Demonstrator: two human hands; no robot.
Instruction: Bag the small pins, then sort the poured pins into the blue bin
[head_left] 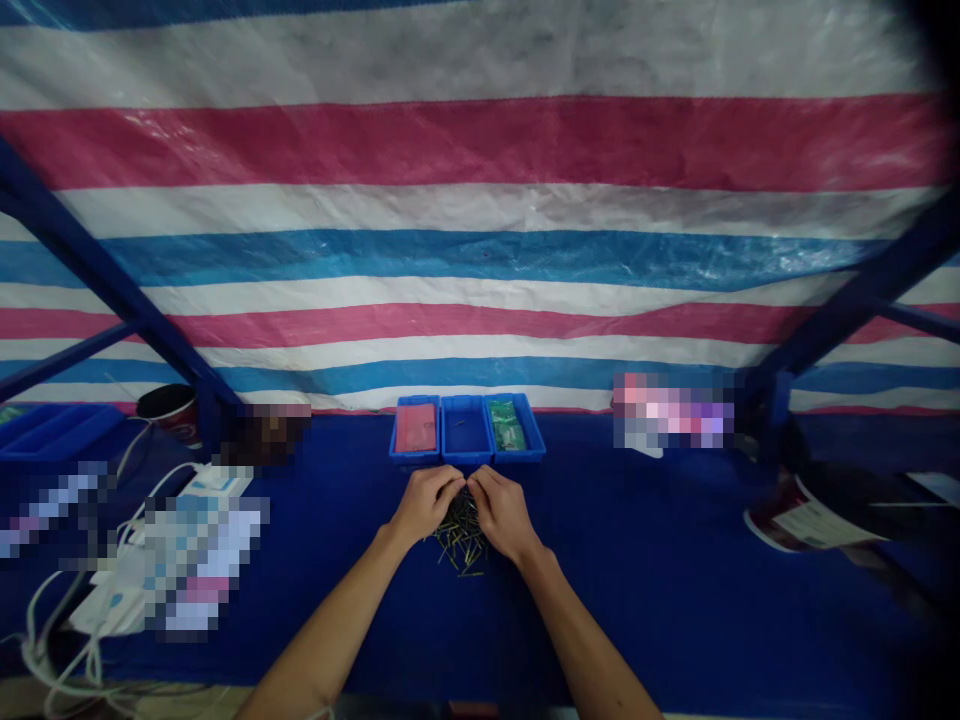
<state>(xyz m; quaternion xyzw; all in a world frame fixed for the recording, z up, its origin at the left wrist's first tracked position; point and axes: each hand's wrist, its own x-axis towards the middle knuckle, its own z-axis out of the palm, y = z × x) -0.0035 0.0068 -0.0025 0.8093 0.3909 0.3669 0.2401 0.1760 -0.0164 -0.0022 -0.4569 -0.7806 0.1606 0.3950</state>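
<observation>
1. The bare left hand (pixel 429 502) is curled, its thumb and forefinger drawn together at the tips; whether a piece is pinched between them cannot be told.
2. The bare right hand (pixel 504 508) mirrors it, fingers bent and tips closed, just beside the left fingertips; its hold, if any, is too small to make out.
3. The loose pile of thin, dark and yellowish stick-like pieces (pixel 461 545) lies below and between both hands' fingers, on the dark blue tabletop (pixel 637 600).
4. Just beyond the fingertips stand three small blue plastic bins in a row: the left bin (pixel 405 459) holds a flat pink packet (pixel 415 428), the middle bin (pixel 466 440) a tiny item, the right bin (pixel 534 440) shiny green packets (pixel 507 426).
5. Well left of the fingers are white cables (pixel 91 655); well right, a dark round tub with a pale label (pixel 821 515).
</observation>
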